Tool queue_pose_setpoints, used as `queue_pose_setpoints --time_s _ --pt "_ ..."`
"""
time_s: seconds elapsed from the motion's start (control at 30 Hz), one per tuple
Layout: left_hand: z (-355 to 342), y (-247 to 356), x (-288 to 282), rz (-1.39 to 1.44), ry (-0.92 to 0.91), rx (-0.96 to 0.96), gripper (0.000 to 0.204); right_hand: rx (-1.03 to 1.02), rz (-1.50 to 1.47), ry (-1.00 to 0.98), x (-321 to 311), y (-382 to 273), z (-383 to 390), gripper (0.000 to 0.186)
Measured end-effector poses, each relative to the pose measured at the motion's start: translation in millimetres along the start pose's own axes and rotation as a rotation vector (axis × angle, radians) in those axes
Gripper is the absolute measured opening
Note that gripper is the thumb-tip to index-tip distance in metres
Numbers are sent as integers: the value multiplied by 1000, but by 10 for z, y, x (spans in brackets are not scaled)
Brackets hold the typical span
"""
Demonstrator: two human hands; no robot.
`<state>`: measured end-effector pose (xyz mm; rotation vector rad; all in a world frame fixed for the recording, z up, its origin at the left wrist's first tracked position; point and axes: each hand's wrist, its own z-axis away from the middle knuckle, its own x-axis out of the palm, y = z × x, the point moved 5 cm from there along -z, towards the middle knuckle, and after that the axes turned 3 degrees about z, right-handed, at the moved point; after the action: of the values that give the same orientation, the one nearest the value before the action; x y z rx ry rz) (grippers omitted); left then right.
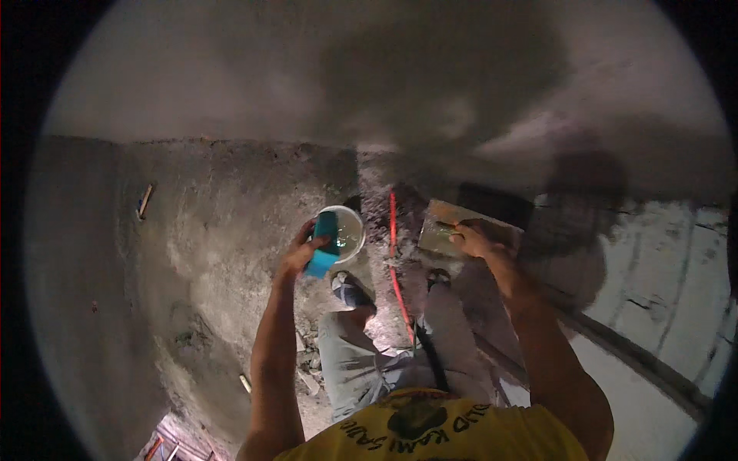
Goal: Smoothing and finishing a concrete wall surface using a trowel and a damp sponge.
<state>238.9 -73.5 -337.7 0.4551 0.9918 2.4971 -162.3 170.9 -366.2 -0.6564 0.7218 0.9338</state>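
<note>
— So, how far along is the wall (231, 192)?
— Grey plaster covers most of it; the right part looks bare. Right hand (473, 238) grips a loaded float (453, 227); left hand (304, 250) holds a teal sponge (324, 246) over the white bucket (347, 230)

A building site, or a room under rough construction, is shown. A raw grey plastered wall (323, 69) with damp, darker patches is seen ahead, and the uneven bare floor (207, 230) is strewn with small chunks of rubble (307, 369). A round white bucket of cloudy water (347, 230) is set on the ground beside a thin red hose (393, 253). A flat rectangular plastering float (453, 227) smeared with grey mortar is held up.
</note>
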Motion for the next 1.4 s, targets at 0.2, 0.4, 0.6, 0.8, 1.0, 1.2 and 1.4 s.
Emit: queue_pose_setpoints --time_s 0.2,0.4,0.6,0.8,1.0,1.2,1.4 --pt "-709 -753 -236 -574 -19 90 76 -66 -211 -107 869 -272 -562 52" --pt "-1145 -929 45 -682 -99 140 79 -533 -106 293 1868 280 -1158 38" --pt "-1491 -941 439 -650 -240 60 80 -251 -32 290 2773 1595 -1934 42" --pt "-1109 -940 57 -740 -30 50 72 565 -690 507 2419 2607 -1842 32" --pt "-1191 -1018 246 -1049 -169 64 79 652 -1552 758 1269 2551 -1636 25" --pt "-1195 -1024 304 -1092 -6 -60 86 387 -1707 745 791 2785 -1871 25" --pt "-1209 -1045 215 -1045 -26 -108 90 506 -1342 825 798 2942 -2010 20"
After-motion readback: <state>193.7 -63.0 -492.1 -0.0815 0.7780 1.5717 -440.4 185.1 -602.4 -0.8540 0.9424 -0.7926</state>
